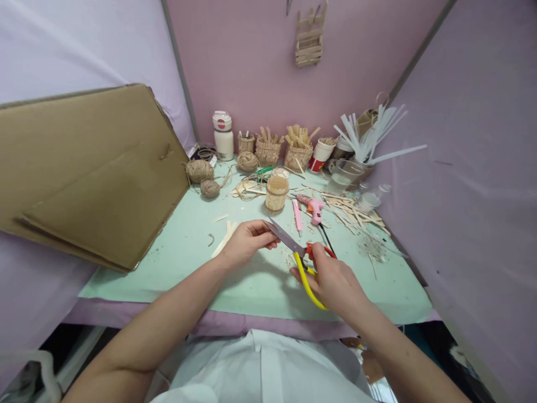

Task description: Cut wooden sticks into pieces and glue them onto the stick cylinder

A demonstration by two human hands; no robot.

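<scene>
My right hand [333, 280] is wrapped round the handles of a pair of scissors [289, 242], one handle yellow and one red. Its blades point up and left, a little apart at the tips. At those tips, my left hand [253, 238] is closed in a pinch; whatever lies between its fingers is too small to make out. Just beyond the hands stands a small round wooden cup [276, 195] with a band round its rim and base. Pale wooden strips [225, 238] lie on the table beside my left hand.
Twine balls [199, 171], stick-filled baskets [298, 154] and a white bottle [224, 137] line the back. A pink glue gun [314, 208], a pink cutter [297, 217] and scattered sticks [356, 212] lie right of the cup. A large cardboard sheet [92, 173] leans at left.
</scene>
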